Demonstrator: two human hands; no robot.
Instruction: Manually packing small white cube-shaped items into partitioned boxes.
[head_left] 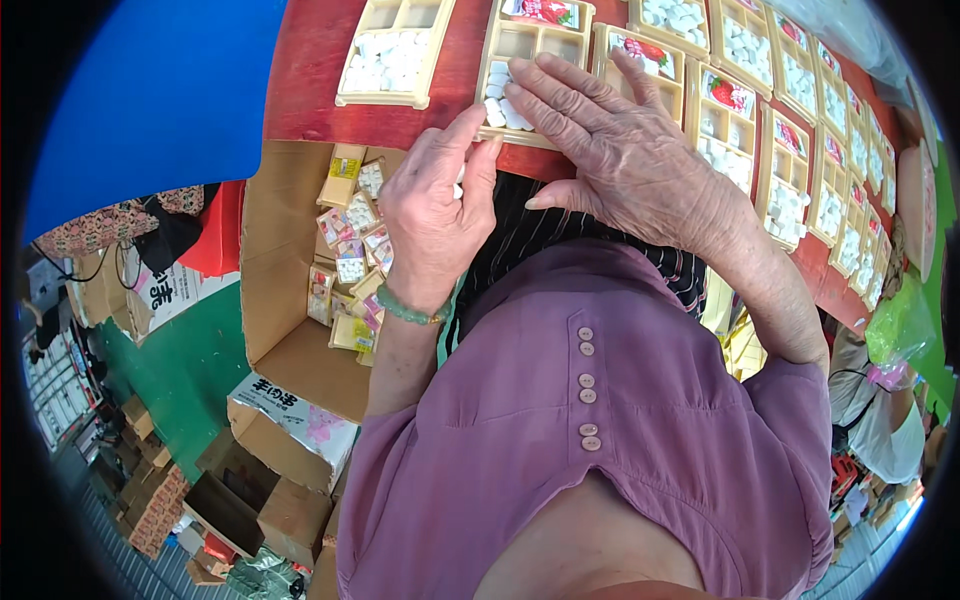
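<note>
My left hand is at the near left corner of a cream compartment tray. Its index finger and thumb meet the tray's edge, and a few small white pieces show in its curled fingers. My right hand lies over the same tray with fingers stretched out, touching the white pillow-shaped pieces in the large compartment. The tray's two middle compartments hold nothing, and a strawberry-printed packet lies in its far one. My right hand hides part of the tray.
More filled trays stand in rows to the right on the red table; another tray is at the left. Below the table's edge, an open cardboard box holds packed trays. A blue panel rises on the left.
</note>
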